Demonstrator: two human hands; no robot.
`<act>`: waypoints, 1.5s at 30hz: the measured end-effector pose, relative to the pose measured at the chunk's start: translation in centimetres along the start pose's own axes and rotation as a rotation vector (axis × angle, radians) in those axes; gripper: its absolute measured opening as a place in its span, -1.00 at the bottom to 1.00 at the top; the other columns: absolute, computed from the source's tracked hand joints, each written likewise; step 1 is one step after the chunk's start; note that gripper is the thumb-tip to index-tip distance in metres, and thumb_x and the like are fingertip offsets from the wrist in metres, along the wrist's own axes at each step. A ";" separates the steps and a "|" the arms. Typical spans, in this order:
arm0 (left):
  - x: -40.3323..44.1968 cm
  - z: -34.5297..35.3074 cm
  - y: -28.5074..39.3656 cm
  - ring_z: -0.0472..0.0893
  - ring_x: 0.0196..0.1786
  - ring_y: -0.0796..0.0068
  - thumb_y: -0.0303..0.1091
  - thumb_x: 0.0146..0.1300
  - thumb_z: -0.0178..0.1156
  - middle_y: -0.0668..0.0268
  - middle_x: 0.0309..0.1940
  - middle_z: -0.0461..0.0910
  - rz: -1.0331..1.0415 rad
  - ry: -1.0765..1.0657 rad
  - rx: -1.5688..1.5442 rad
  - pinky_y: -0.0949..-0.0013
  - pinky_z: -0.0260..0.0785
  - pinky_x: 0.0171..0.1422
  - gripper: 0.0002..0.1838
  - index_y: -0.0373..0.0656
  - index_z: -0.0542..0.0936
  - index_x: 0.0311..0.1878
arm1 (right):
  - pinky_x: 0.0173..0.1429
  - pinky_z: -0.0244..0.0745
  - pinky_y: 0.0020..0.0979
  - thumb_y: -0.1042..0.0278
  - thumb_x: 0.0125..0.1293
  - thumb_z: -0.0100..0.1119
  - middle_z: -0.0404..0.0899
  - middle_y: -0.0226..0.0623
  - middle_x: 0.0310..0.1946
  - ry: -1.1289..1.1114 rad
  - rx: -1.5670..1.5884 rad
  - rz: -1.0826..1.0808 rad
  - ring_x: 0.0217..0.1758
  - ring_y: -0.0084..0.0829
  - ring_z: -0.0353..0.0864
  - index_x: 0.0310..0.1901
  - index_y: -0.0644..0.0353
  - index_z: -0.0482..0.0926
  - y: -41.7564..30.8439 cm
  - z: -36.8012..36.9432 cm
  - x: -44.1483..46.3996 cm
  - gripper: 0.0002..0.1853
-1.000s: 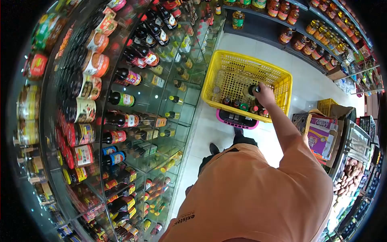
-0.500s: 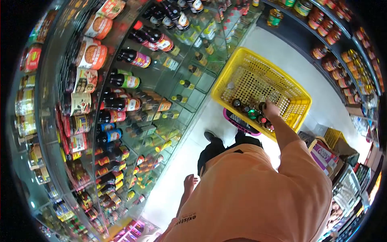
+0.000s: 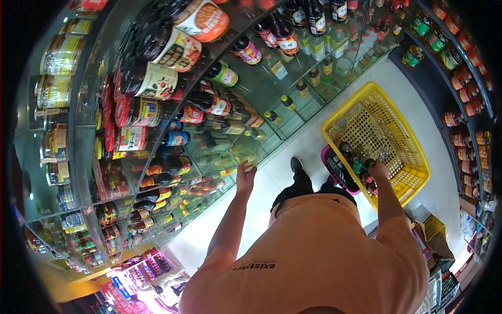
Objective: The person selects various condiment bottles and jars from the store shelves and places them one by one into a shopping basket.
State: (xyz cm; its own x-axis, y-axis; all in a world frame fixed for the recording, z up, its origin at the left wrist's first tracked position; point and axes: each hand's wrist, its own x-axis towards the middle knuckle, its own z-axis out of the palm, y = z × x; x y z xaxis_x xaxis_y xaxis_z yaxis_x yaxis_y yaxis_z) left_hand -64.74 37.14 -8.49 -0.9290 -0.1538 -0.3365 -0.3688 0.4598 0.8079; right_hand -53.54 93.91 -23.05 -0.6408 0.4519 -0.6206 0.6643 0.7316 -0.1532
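Observation:
My right hand [image 3: 379, 170] is inside the yellow basket [image 3: 335, 116], with its fingers closed round the dark top of a bottle [image 3: 369, 163]. Several other bottles stand beside it, among them one with a green top [image 3: 358, 167]; most of their bodies are hidden. My left hand [image 3: 246, 179] is raised in front of the glass shelves, nearest to small bottles with yellow tops [image 3: 255, 134]. Its fingers are loosely bent and somewhat apart, and I see nothing in them.
Glass shelves [image 3: 293, 118] on the left carry sauce bottles and jars [image 3: 159, 81]. A dark shelf [image 3: 426, 86] on the right holds more jars. Under the basket's near side is a purple-rimmed basket [image 3: 334, 170]. Boxes [image 3: 421, 243] stand at the lower right.
My left hand has risen from beside my body toward the shelves. My right hand stays in the basket at the bottle. The view has turned, so the basket appears farther right and lower.

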 end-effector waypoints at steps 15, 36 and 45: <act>24.8 6.7 -4.5 0.25 0.42 -0.03 0.03 0.05 0.47 -0.09 0.33 0.28 0.283 0.571 0.779 0.13 0.11 0.54 -0.01 -0.33 0.20 0.39 | 0.07 0.54 -0.26 0.33 0.25 0.27 0.67 -0.06 -0.12 0.374 0.630 0.073 -0.01 -0.18 0.68 0.00 0.26 0.56 -5.3 -6.2 -14.6 -0.68; -2.2 7.7 15.5 0.57 0.01 0.23 -0.39 -0.17 0.63 0.14 -0.04 0.51 0.738 -0.562 0.085 0.19 0.44 0.11 -0.17 -0.23 0.36 0.18 | 0.01 0.56 -0.15 0.35 0.21 0.25 0.56 -0.16 0.03 0.252 0.264 -1.201 0.03 -0.10 0.60 0.24 0.04 0.40 -26.3 -15.6 -23.1 -0.47; -7.2 11.2 20.0 0.60 0.14 0.22 -0.37 -0.06 0.57 0.11 0.11 0.58 0.599 -0.797 -0.304 0.21 0.39 0.30 -0.17 -0.21 0.33 0.27 | -0.15 0.58 -0.19 0.29 0.10 0.41 0.67 -0.17 -0.25 0.127 0.375 -1.090 -0.22 -0.12 0.68 -0.04 0.15 0.58 -18.3 -23.7 -25.6 -0.62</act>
State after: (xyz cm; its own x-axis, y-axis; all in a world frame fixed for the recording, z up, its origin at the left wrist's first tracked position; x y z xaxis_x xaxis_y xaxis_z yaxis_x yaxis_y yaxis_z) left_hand -65.04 57.22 4.65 -0.7138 0.6998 0.0271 0.0511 0.0135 0.9986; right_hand -58.44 81.08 13.87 -0.9634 -0.2615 0.0594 -0.2053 0.5764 -0.7909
